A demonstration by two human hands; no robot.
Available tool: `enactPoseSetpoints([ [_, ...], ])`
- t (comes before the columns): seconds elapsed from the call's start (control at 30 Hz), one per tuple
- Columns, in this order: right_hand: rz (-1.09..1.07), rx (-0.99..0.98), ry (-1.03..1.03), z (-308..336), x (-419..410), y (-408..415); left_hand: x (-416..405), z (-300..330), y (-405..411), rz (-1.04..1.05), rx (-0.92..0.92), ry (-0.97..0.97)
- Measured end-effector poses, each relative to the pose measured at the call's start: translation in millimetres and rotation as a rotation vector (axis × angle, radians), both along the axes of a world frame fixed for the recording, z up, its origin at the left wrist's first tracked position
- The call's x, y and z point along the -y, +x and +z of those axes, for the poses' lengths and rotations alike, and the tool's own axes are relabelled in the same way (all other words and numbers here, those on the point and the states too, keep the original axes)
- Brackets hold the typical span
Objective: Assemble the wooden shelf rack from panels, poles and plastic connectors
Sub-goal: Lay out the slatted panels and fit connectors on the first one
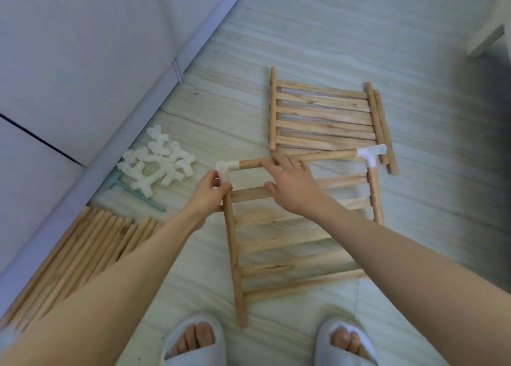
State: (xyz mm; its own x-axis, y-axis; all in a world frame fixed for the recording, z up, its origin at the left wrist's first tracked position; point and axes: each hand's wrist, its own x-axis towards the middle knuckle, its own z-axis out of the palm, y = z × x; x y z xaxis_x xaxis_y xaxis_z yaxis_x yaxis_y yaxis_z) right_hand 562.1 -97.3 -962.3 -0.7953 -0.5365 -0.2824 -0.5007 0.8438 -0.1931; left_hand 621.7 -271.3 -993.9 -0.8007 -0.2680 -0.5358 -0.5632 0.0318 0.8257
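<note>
A slatted wooden panel [290, 241] lies on the floor before me. A pole [326, 155] runs across its far end between two white plastic connectors. My left hand [206, 194] pinches the left connector [224, 169] where it meets the panel's left side pole. My right hand [290, 183] rests with spread fingers on the cross pole and the top slat. The right connector [370, 155] sits on the panel's right side pole. A second slatted panel [323, 116] lies farther away, with a loose pole [385, 133] beside it.
A heap of white connectors [157, 161] and a pale green tool [132, 191] lie left, by the wall. A bundle of wooden poles [83, 252] lies at the lower left. My slippered feet [193, 340] are at the bottom. A white furniture leg [489, 36] stands top right.
</note>
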Motion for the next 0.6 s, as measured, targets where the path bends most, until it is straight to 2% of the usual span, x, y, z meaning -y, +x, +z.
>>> enactPoseSetpoints([
  [0.1,-0.003,0.254,0.01,-29,-15,29,-4,-23,-6,-0.024,0.175,0.086],
  [0.2,0.019,0.464,0.07,-54,-24,55,-9,-36,-11,-0.034,0.24,0.207],
  [0.3,0.061,0.554,0.154,-72,-22,62,-10,-41,-10,0.023,0.234,0.3],
  [0.37,0.056,0.565,0.181,-79,-19,61,-7,-42,-6,-0.028,0.242,0.309],
  [0.43,0.065,0.551,0.203,-85,-17,61,0,-46,2,-0.101,0.231,0.175],
  [0.53,0.09,0.529,0.238,-90,-17,63,21,-54,8,-0.053,0.123,-0.348],
  [0.6,0.1,0.537,0.256,-92,-16,62,43,-55,7,0.029,0.086,-0.611],
])
